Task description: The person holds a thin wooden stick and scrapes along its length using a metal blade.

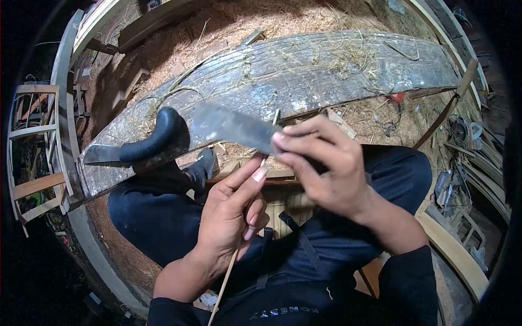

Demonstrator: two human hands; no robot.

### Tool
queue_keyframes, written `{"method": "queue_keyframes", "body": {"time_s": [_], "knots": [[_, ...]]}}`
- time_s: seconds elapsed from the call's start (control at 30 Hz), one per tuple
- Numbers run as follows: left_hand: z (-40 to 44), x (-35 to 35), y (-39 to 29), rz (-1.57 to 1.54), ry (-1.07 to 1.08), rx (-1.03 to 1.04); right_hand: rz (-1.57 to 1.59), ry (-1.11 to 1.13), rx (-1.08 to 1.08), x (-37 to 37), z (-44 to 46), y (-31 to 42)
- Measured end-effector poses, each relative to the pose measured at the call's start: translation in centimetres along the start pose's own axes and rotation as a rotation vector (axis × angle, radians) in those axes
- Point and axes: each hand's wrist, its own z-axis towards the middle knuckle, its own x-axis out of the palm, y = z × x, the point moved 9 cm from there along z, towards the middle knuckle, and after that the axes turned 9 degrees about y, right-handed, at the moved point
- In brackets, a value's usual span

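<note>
In my right hand (326, 163) is a flat grey metal blade (231, 127), blurred, its broad end pointing to the left above the wooden bench. My left hand (231, 209) pinches a thin pale strip (225, 280) just below the blade. The strip runs down past my left wrist, and its upper tip (277, 116) shows beyond the blade. Blade and strip cross close to my fingertips; whether they touch is unclear. Left of my hands, a knife with a curved black handle (155, 138) lies on the worn wooden bench (217, 81).
Fibre shavings (353, 57) lie on the bench, with wood chips on the floor behind it. A wooden frame (35, 132) stands at the far left. Curved wood strips (457, 252) and a wooden stick (448, 106) are at the right. My legs are folded below the bench.
</note>
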Motion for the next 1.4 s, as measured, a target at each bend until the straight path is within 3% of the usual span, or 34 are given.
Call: {"method": "queue_keyframes", "body": {"time_s": [0.17, 0.3, 0.37, 0.5, 0.63, 0.7, 1.27, 1.4], "knots": [[-0.4, 0.3, -0.3, 0.029, 0.034, -0.003, -0.078, -0.006, 0.091, -0.7, 0.2, -1.6], [-0.2, -0.4, 0.4, 0.03, 0.02, -0.058, 0.05, 0.083, 0.073, 0.5, -0.2, 0.4], [-0.3, 0.1, 0.0, 0.023, 0.042, -0.019, -0.084, 0.018, 0.114, -0.7, 0.3, -1.4], [-0.3, -0.1, 0.1, 0.046, 0.01, -0.062, 0.026, 0.088, 0.097, 0.5, -0.3, 0.6], [-0.6, 0.1, -0.2, 0.039, 0.015, -0.005, -0.089, 0.03, 0.138, -0.7, 0.4, -1.6], [-0.5, 0.0, 0.1, 0.016, 0.01, 0.003, -0.037, 0.071, 0.057, 0.1, 0.1, 0.2], [-0.4, -0.4, 0.4, 0.076, -0.092, -0.056, -0.061, 0.09, 0.074, 0.1, 0.5, -0.5], [-0.2, 0.0, 0.3, 0.079, -0.014, -0.031, -0.077, 0.087, 0.093, 0.1, 0.1, 0.2]]}}
